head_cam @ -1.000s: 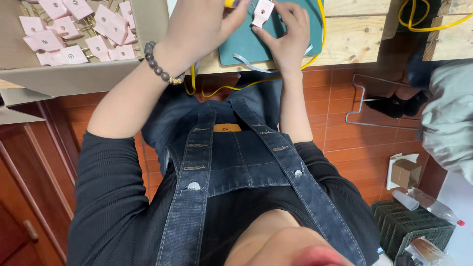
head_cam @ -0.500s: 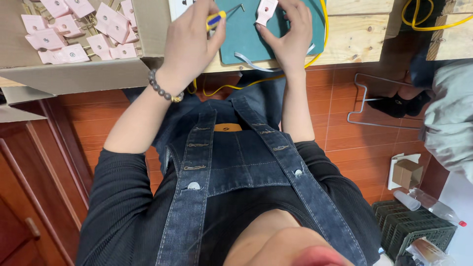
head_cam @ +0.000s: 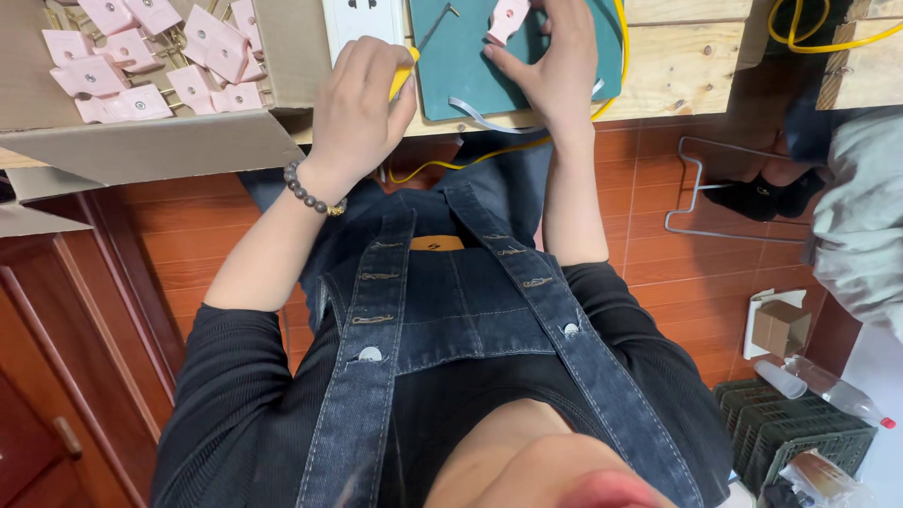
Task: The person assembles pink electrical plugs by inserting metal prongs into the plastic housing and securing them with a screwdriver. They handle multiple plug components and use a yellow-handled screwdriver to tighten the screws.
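My left hand, with a dark bead bracelet on the wrist, is closed around a yellow-handled screwdriver. Its thin metal shaft reaches over a green mat on the wooden table. My right hand rests on the mat and pinches a small pink plastic plate at the top edge of the view. The screwdriver tip lies a little left of the pink plate, apart from it.
A cardboard box with several pink plates sits at the left. A white socket strip and yellow cable lie on the table. On the floor: wire rack, small carton, green crate. Another person's grey sleeve is at right.
My left hand has picked up the yellow-handled screwdriver and drawn back toward the table's near edge. My right hand keeps hold of the pink plate on the mat.
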